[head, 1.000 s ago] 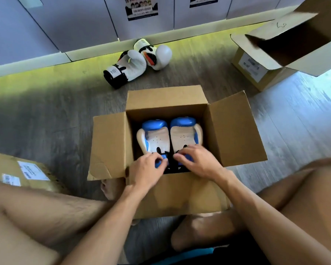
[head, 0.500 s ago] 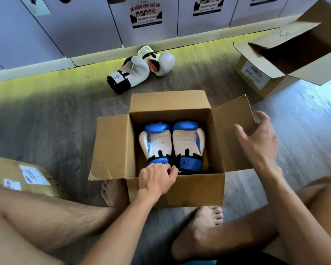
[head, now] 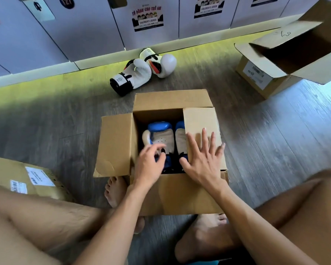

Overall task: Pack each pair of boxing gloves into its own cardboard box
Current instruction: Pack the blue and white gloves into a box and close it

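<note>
While the right hand lies flat with fingers spread and straight, it presses on the right flap of the box; it grasps nothing. That flap is folded inward and covers the right part of the opening. The left hand hovers over the near left part of the opening. It is motion-blurred, its fingers are loosely bent, and no object is seen in its grasp.

The blue gloves lie side by side inside the box, padded ends toward the far wall, cuffs toward the person. The right glove is partly hidden under the folded flap. The left flap stands outward, with a torn near corner. The far flap is tilted away from the opening. The box rests on the floor between the person's bare legs.

The white gloves lie touching each other on the floor beyond the box, near the base of the lockers. An open box stands at far right, flaps up, well apart from the white gloves. A closed box with labels lies at near left, just beside the left leg.
</note>
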